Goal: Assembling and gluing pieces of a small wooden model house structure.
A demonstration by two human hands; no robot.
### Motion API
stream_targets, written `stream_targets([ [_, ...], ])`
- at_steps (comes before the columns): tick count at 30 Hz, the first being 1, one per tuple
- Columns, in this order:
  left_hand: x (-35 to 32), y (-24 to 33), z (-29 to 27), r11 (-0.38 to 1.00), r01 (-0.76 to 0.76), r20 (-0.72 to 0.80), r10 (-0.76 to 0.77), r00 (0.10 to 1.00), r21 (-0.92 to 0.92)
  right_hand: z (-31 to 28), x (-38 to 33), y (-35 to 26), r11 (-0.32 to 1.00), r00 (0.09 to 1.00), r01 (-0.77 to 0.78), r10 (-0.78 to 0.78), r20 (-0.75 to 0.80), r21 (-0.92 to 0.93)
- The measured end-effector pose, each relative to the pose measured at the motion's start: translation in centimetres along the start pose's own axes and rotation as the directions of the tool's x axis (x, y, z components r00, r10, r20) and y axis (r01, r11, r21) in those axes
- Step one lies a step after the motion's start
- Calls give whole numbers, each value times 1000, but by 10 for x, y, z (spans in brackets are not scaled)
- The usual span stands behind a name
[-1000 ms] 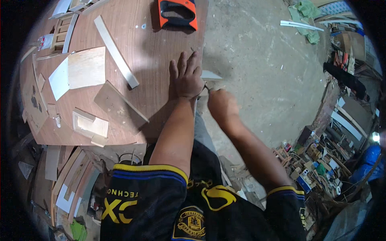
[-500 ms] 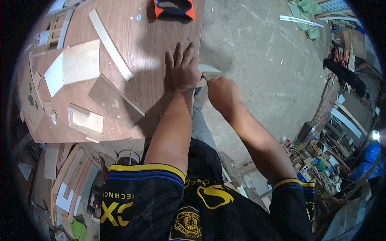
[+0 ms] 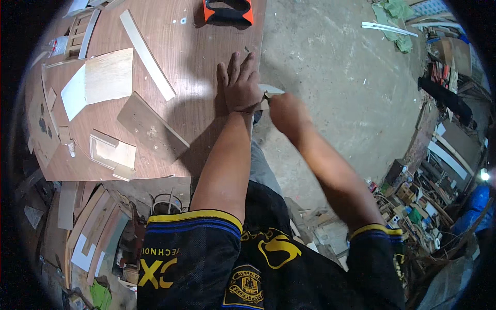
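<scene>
My left hand (image 3: 242, 87) lies flat on the right edge of the brown wood-grain table (image 3: 201, 67), fingers stretched forward and slightly apart. Beside its palm, a pale thin piece (image 3: 272, 89) juts past the edge over the floor. My right hand (image 3: 289, 116) is closed in a fist just off that edge, close to the piece. A small dark tip shows between the fist and the piece; the rest of what the fist holds is hidden, so its kind cannot be made out. How far the piece runs under my left hand is covered.
An orange-and-black handle (image 3: 228, 12) lies at the table's far edge. Leftward are a long wooden strip (image 3: 147, 54), a pale bent panel (image 3: 108, 76), a brown board (image 3: 150, 126) and a small wooden frame (image 3: 112, 153). Piled scraps (image 3: 413, 201) line the right side of the concrete floor (image 3: 341, 103).
My right fist has shifted slightly right and up, staying by the jutting piece. My left hand keeps its place on the table edge. The whole view has moved a little.
</scene>
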State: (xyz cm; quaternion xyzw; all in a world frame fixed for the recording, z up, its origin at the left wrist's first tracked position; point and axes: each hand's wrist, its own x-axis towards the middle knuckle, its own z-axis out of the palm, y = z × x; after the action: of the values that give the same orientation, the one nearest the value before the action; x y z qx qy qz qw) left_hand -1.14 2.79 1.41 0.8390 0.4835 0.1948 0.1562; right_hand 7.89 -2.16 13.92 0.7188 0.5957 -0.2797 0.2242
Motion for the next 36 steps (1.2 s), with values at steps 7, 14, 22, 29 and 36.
stream_targets([
  [7,-8,1,2,996,42,-5,-43,999,-73,-3,12,1,1000,1000,23,-23,1,-19],
  [14,-8,-5,9,999,-43,-55,42,998,-18,3,5,3,995,997,47,-41,-59,91],
  [22,-7,-3,9,999,23,37,-22,999,-43,18,16,14,993,997,-37,45,-69,109],
  [29,-7,-3,12,1000,25,37,-24,999,-18,8,7,8,987,999,-31,33,-4,160],
  [36,-4,-2,5,1000,17,44,-17,999,-5,2,11,8,995,1000,20,-19,-13,93],
])
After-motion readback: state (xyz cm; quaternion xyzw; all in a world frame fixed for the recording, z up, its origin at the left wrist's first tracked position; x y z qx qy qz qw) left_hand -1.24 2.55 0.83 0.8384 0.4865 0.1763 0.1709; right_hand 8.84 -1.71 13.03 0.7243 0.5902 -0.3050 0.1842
